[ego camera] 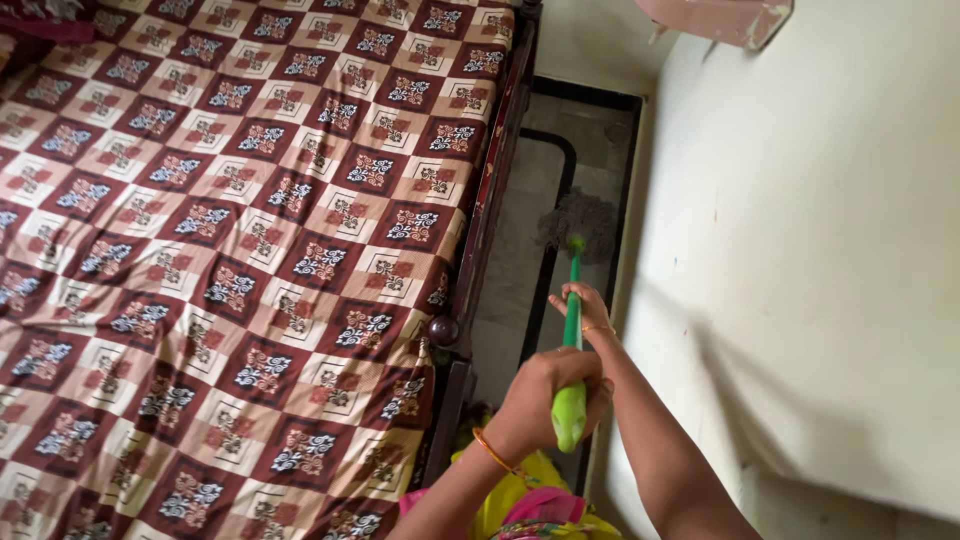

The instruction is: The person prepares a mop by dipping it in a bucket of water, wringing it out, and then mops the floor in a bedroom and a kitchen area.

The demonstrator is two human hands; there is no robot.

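**Two hands on a green broom in the gap beside the bed**

The left hand is wrapped tight around the bulbous green end of the broom handle; an orange bangle sits at that wrist. The right hand is further down the shaft, fingers curled around it — thumb side hidden, so how firm the closure is I cannot tell exactly, but the grip is clearly on the handle.

The handle runs away from the camera, down into the narrow strip of floor between the bed (patterned maroon and beige cover, dark wooden frame) and the pale wall. The broom head, a grey-brown tuft of soft bristles, rests on or just above the floor near the wall's foot.

Handling judgement: the handle looks like smooth plastic — light, stiff, possibly slippery, so the swollen end gives the upper hand a stop. The bristles should bend easily. Two spaced holds, one at the end and one mid-shaft, suit steering in so tight a gap.
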